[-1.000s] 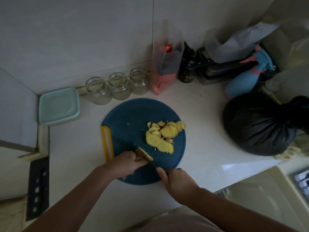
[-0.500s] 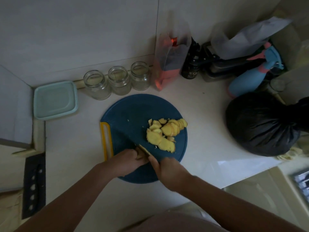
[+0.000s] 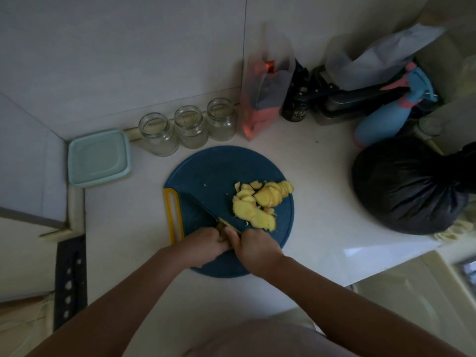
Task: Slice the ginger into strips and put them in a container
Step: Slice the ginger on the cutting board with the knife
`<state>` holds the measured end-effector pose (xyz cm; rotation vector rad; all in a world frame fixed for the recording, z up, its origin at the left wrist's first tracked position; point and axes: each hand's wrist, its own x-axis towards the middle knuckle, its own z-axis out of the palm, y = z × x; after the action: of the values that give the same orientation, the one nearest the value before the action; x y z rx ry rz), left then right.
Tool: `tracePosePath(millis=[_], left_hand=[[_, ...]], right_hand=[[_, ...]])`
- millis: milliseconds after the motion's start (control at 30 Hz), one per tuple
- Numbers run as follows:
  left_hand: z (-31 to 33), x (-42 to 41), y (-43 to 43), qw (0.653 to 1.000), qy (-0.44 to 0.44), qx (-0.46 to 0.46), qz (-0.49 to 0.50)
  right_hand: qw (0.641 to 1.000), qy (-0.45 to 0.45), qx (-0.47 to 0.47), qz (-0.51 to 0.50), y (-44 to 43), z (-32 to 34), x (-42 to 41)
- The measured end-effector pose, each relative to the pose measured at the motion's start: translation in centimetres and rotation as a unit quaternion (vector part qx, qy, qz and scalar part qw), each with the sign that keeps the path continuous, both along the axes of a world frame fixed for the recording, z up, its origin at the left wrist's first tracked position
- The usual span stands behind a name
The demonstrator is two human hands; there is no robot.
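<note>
Gripping knife (image 3: 203,208), right hand (image 3: 257,247), left hand (image 3: 206,243) seemingly pinching ginger (image 3: 222,225), board (image 3: 213,171) edge close

Peeled yellow ginger slices (image 3: 260,202) lie heaped and overlapping on the right half of the round blue board (image 3: 206,171). A small ginger piece (image 3: 223,224) sits toward the board's near edge, under the dark knife (image 3: 203,208). The pale-teal square container (image 3: 99,158) stands well to the left on the worktop (image 3: 322,176).
</note>
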<state>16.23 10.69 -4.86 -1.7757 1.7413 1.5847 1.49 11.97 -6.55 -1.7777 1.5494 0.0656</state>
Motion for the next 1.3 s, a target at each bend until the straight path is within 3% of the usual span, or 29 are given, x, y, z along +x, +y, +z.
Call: tracePosePath(millis=[133, 267, 400, 600, 833, 1300], left_hand=[[-0.2, 0.2, 0.3, 0.998, 0.02, 0.033, 0.059], [-0.5, 0.5, 0.5, 0.998, 0.011, 0.017, 0.053], [-0.8, 1.1, 0.8, 0.996, 0.037, 0.037, 0.068], [-0.6, 1.1, 0.8, 0.988, 0.071, 0.07, 0.119], [-0.2, 0.9, 0.9, 0.992, 0.062, 0.055, 0.1], [-0.7, 1.0, 1.0, 0.989, 0.076, 0.049, 0.121]], right_hand=[[0.999, -0.003, 0.017, -0.029, 0.5, -0.1, -2.1], [0.991, -0.073, 0.065, -0.094, 1.4, 0.0, -4.5], [0.958, -0.164, 0.15, -0.183, 1.1, 1.4, -5.3], [0.994, -0.107, -0.007, -0.017, 2.3, 2.1, -5.1], [0.995, -0.05, -0.087, 0.03, 3.6, 0.7, -5.3], [0.996, -0.055, -0.059, 0.023, 4.4, 1.3, -5.3]])
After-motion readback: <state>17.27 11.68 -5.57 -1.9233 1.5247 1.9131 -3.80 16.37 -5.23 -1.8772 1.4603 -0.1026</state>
